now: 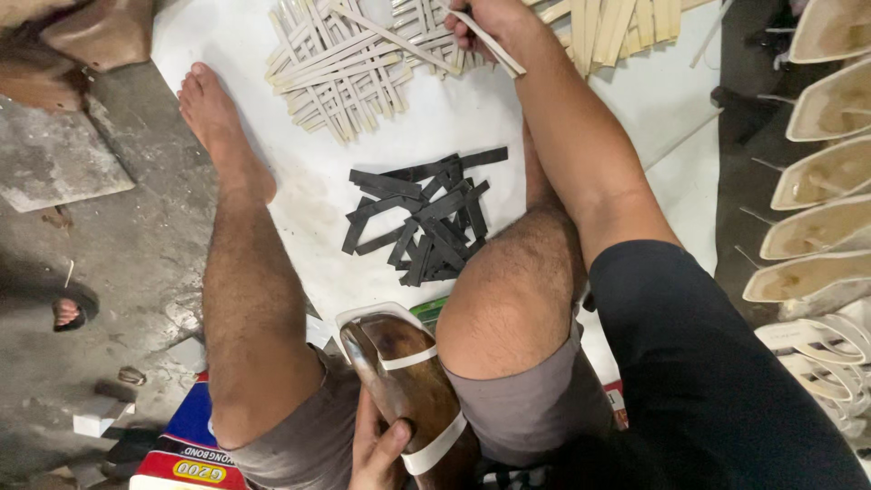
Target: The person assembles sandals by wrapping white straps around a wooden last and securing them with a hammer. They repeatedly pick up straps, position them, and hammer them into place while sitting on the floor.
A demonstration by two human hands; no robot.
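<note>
Your left hand [376,451] sits closest to you, low between your thighs, fingers and thumb clamped round the narrow end of a brown wooden shoe form [408,381]. The form rests in your lap, tilted up and away from the hand, with two cream strips [435,445] wrapped across it and a pale sole [363,315] lying against its far end. Just left of that hand, under your left thigh, lies a blue and red tin [181,449].

Past your knees, on the white sheet [454,118], a loose pile of black strips [426,218] lies between your legs, well apart from both hands. Your bare left foot [218,127] rests on the sheet's left edge.

Farther out, your right hand [490,23] is stretched to the top of the view, fingers pinched shut on one cream strap [494,47], which slants down out of the grip. It hovers right over the crisscrossed heap of cream straps [340,63], with wider pale strips [626,23] just beyond to the right. A row of cream insoles [817,172] stands along the right edge.
</note>
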